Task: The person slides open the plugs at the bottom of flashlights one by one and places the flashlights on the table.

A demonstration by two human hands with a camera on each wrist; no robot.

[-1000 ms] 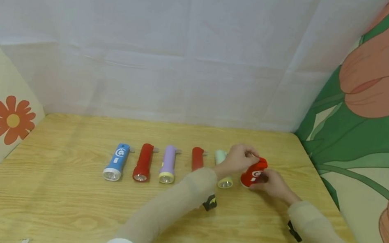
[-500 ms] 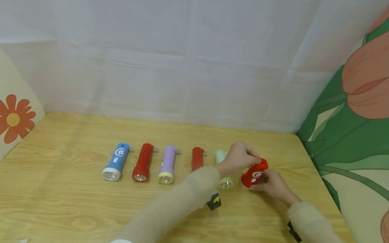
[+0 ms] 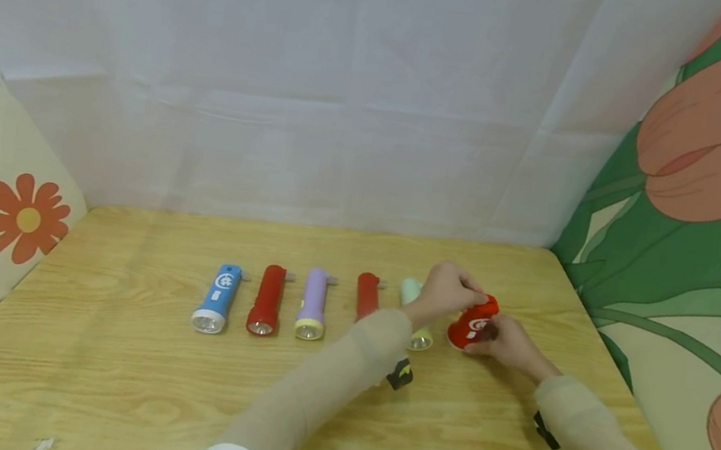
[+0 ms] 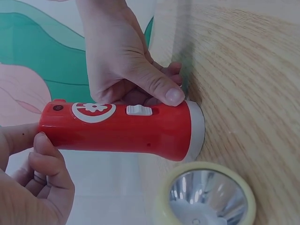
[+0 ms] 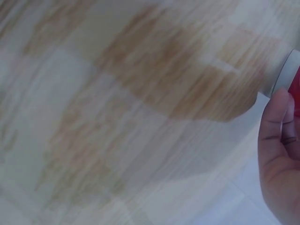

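Note:
A red flashlight (image 3: 472,325) with a white logo and white head rim stands at the right of the row. In the left wrist view its white slide switch (image 4: 139,110) shows, and the head rim touches or nearly touches the table. My left hand (image 3: 446,292) pinches the tail end between thumb and finger. Lower down, near the head, my right hand (image 3: 513,344) grips the body, its thumb (image 4: 161,88) just below the switch in line with the head. The right wrist view catches only part of the right hand (image 5: 283,154) and a sliver of the flashlight.
Left of the hands lie a mint-and-yellow flashlight (image 3: 420,339), a red one (image 3: 366,293), a purple one (image 3: 314,295), another red one (image 3: 267,296) and a blue one (image 3: 218,297). They rest on a wooden table (image 3: 126,369). White cloth (image 3: 269,89) hangs behind.
My left forearm has shifted slightly to the right, and the head view has moved a little. Both hands keep their hold on the red flashlight.

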